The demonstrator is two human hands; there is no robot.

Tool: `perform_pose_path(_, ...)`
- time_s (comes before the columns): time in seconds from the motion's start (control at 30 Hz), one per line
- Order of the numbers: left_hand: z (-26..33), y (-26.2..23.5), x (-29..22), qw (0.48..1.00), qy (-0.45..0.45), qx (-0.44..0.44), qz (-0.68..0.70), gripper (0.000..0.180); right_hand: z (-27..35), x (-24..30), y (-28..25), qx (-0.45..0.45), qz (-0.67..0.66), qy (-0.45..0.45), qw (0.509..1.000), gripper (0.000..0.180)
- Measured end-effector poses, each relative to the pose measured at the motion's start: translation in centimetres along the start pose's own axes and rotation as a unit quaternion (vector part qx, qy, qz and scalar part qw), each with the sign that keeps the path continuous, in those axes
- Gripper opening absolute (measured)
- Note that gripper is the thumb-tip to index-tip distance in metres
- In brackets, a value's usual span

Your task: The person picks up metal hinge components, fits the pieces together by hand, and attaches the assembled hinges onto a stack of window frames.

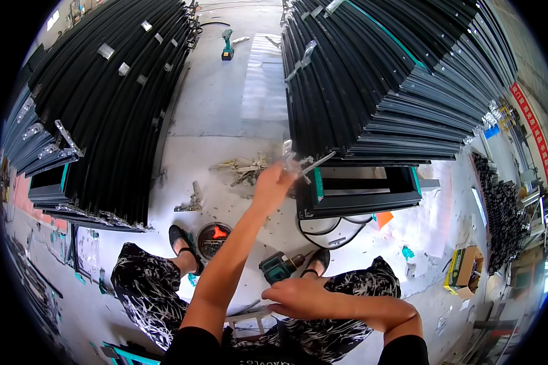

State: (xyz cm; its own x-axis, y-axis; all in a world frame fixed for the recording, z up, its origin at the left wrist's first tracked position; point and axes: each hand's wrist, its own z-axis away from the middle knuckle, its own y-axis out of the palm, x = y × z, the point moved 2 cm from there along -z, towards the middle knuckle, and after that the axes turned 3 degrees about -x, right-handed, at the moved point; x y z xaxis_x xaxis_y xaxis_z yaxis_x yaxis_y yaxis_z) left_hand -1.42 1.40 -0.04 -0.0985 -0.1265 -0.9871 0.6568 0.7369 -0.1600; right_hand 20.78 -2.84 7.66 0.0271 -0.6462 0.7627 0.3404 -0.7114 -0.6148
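Your left hand (277, 177) is pinched closed on a silver metal bracket with slim arms (315, 163), blurred, out at 12 o'clock. It's right by the near corner of the black frame stack at 1 o'clock (347, 91); can't tell if they touch. Your right hand (301, 298) is loosely curled, back of the hand up, just beside a teal-and-black cordless drill (277, 267) at its 11 o'clock. Can't tell if it grips or touches the drill's handle.

Counts: two cordless drills, that one plus a teal one with a black battery (227, 45) on the floor at far 12. Two stacks of black frames, the other at 10–11 (109, 109). One heap of silver metal brackets (240, 167) on the floor near your left hand, too jumbled to count. One round dark tub (199, 243) at 11, one red-orange piece (220, 232) inside. One yellow-and-brown carton (463, 271) at 2–3.

Pose: left arm reaches forward, nearly straight. Right elbow bent out to 3, forearm across your thigh, hand pointing to 9.
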Motion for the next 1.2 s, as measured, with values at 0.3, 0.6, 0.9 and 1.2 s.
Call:
perform_pose_path(0.3,-1.7,2.7,-2.7,0.994,-0.021,0.042,0.102,0.026,1.2,-1.4,-1.2,-0.087,0.156,-0.049,0.983,0.014)
perform_pose_path(0.6,0.8,4.5,-5.6,0.995,-0.017,-0.005,0.097,0.024,2.3,-0.4,-1.9,-0.054,0.190,-0.061,0.978,0.010)
perform_pose_path(0.9,5.5,6.2,-8.5,0.988,0.083,-0.105,0.072,0.019,3.4,-0.5,-2.0,-0.114,0.207,-0.079,0.969,0.010)
perform_pose_path(1.2,5.4,9.4,-8.3,0.990,0.118,-0.078,0.009,0.043,3.8,-1.1,-2.7,-0.033,0.198,-0.057,0.978,0.010)
